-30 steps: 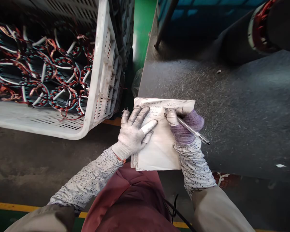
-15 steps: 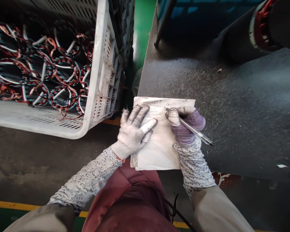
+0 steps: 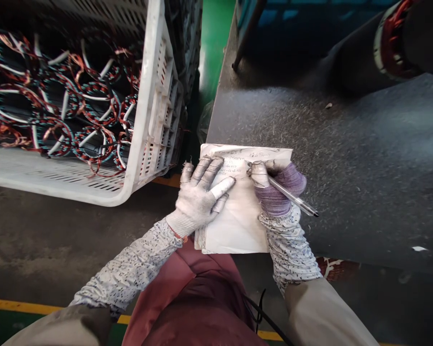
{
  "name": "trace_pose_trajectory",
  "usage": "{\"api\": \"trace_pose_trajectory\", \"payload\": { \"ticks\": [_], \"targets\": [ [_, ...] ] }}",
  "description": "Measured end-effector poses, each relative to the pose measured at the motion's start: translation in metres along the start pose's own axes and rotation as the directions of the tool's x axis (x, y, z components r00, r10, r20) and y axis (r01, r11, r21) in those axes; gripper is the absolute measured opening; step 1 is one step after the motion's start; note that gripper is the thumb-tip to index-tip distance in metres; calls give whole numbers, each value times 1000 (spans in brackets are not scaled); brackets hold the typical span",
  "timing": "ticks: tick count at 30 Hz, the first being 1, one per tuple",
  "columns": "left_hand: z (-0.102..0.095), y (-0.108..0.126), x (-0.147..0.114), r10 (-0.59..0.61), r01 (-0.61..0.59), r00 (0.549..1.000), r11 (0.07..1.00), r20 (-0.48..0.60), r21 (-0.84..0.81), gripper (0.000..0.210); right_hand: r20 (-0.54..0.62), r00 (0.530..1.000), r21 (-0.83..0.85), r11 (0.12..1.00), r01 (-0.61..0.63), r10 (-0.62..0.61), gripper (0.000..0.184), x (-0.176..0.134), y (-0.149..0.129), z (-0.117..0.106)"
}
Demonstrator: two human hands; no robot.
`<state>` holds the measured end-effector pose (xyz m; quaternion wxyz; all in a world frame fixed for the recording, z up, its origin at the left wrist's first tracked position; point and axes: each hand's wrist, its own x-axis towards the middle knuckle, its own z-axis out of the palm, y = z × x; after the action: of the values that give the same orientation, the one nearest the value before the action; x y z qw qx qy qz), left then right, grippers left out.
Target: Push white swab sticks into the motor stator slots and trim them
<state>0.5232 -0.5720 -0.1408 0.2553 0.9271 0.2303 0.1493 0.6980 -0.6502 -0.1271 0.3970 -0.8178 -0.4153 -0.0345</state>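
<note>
The writing looks partly done, at an early point of the page. Under and just beyond the fingertips of the left hand (image 3: 198, 202), a few short lines of writing (image 3: 230, 162) stand at the top of the pad (image 3: 238, 226), with another bit just beyond the right fingertips (too small to read). Below the fingers of both hands, the sheet shows no marks that I can make out, so most of it appears unwritten.

The right hand (image 3: 282, 179) grasps the pen (image 3: 296, 199) between thumb and fingers, its tail slanting back past the palm; the writing tip is hidden by the fingertips, so I cannot tell whether it touches paper. The left fingers are spread flat, grasping nothing, resting on the pad's left side and probably steadying it.

The pad lies beneath both hands, at the corner of the tabletop (image 3: 346, 182). Well to the left of the left fingers, a white crate (image 3: 153, 105) holds wire-wound rings (image 3: 99, 108).
</note>
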Motion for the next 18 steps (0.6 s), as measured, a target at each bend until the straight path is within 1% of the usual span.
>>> {"api": "trace_pose_trajectory", "payload": {
  "ticks": [2, 5, 9, 15, 18],
  "targets": [
    [0, 0, 0, -4, 4, 1000, 1000, -2, 0, 33, -2, 1000, -22, 1000, -21, 21, 22, 0, 0, 0],
    [0, 0, 0, 6, -6, 1000, 1000, -11, 8, 33, 7, 1000, -43, 999, 7, -7, 19, 0, -1, 0],
    [0, 0, 0, -20, 20, 1000, 1000, 20, 0, 33, -5, 1000, -47, 999, 22, -22, 18, 1, -1, 0],
    [0, 0, 0, -8, 8, 1000, 1000, -3, 2, 32, -49, 997, -30, 998, -56, 55, 21, -2, 1, 0],
    [0, 0, 0, 4, -4, 1000, 1000, -16, 10, 32, -33, 999, -28, 999, -40, 39, 21, -2, 1, 0]
  ]
}}
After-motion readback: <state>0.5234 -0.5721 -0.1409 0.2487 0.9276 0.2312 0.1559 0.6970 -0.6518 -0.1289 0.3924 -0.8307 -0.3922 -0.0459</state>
